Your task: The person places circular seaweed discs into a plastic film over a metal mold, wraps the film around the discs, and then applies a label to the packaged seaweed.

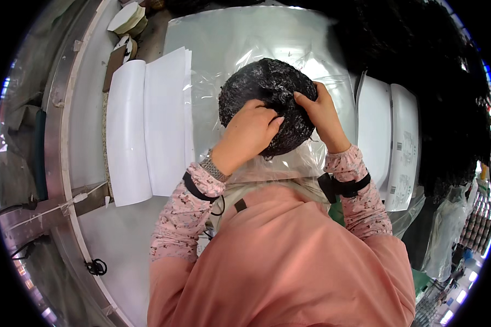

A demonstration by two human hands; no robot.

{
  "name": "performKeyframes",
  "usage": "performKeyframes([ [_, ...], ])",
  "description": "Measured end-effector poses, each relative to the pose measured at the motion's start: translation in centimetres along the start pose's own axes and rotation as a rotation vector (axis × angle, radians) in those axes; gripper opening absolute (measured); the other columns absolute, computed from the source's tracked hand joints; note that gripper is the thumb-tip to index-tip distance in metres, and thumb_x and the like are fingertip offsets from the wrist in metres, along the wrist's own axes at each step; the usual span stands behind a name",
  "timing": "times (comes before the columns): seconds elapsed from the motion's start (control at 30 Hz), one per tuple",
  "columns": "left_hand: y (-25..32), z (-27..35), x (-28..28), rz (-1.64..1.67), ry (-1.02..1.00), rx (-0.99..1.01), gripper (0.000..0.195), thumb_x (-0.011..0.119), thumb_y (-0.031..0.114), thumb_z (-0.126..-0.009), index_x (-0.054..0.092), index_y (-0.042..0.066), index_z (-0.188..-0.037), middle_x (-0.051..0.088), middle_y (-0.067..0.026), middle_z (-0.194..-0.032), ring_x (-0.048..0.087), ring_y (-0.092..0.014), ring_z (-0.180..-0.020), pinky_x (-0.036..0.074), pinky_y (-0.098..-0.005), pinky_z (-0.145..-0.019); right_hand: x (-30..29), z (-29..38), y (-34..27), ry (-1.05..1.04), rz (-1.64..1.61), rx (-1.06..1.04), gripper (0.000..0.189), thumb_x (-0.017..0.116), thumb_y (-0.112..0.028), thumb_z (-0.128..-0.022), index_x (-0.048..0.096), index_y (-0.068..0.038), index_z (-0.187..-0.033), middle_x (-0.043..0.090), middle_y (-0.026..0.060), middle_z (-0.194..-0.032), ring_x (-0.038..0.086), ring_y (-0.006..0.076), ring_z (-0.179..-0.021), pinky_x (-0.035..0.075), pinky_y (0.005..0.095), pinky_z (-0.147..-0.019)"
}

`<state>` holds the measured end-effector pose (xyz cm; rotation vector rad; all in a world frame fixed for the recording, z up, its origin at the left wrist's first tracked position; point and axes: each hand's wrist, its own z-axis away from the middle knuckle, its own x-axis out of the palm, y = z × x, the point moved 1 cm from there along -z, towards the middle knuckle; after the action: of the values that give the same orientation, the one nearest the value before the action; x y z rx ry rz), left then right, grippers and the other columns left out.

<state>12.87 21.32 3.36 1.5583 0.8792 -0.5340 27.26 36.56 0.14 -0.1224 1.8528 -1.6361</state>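
Note:
A round, glossy black cake of what looks like dried seaweed (266,77) is before me, over a sheet of clear plastic film (212,98). My right hand (325,112) grips its right rim, with the thumb on top and the other fingers partly hidden at the edge. The curled fingers of my left hand (249,133) press into the middle of the cake. Its fingertips are partly hidden in a dark hollow there. A metal watch band (213,166) circles my left wrist.
White paper sheets (167,122) lie folded over at the left. More sheets (374,106), some bearing print and barcodes, lie at the right. Beyond them rises a large dark heap (442,90), apparently of the same black material. Pale round rolls (127,18) stand at the far left.

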Motion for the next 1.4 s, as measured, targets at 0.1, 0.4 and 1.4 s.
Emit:
performKeyframes([
  [0.1, -0.7, 0.3, 0.4, -0.106, -0.1, 0.028, 0.032, 0.063, 0.026, -0.102, 0.076, -0.001, -0.09, 0.075, -0.0206, -0.099, 0.068, -0.04, -0.106, 0.047, -0.0507, -0.109, 0.3, 1.1, -0.4, 0.023, 0.218, -0.17, 0.049, 0.071, -0.018, -0.096, 0.051, 0.007, -0.134, 0.069, 0.0299, -0.114, 0.071, 0.0477, -0.099, 0.057, 0.048, -0.089],
  [0.4, -0.8, 0.6, 0.5, -0.105, -0.201, 0.023, 0.033, 0.062, 0.028, -0.102, 0.079, 0.001, -0.091, 0.075, -0.0209, -0.094, 0.07, -0.037, -0.101, 0.046, -0.05, -0.111, 3.4, -0.9, -1.9, -0.257, 0.843, -0.836, 0.012, 0.062, -0.01, -0.079, 0.071, -0.007, -0.086, 0.064, 0.0084, -0.107, 0.059, 0.0267, -0.103, 0.05, 0.0372, -0.084],
  [1.4, -3.6, 3.8, 0.3, 0.023, 0.193, 0.164, 0.016, 0.062, -0.002, -0.073, 0.066, -0.002, -0.089, 0.068, -0.0177, -0.094, 0.068, -0.036, -0.096, 0.056, -0.0468, -0.097, 3.3, -0.3, -2.8, -0.622, 0.769, -0.866, 0.066, 0.062, -0.038, -0.097, 0.049, -0.018, -0.158, 0.041, 0.0068, -0.168, 0.038, 0.0311, -0.153, 0.022, 0.0603, -0.127],
])
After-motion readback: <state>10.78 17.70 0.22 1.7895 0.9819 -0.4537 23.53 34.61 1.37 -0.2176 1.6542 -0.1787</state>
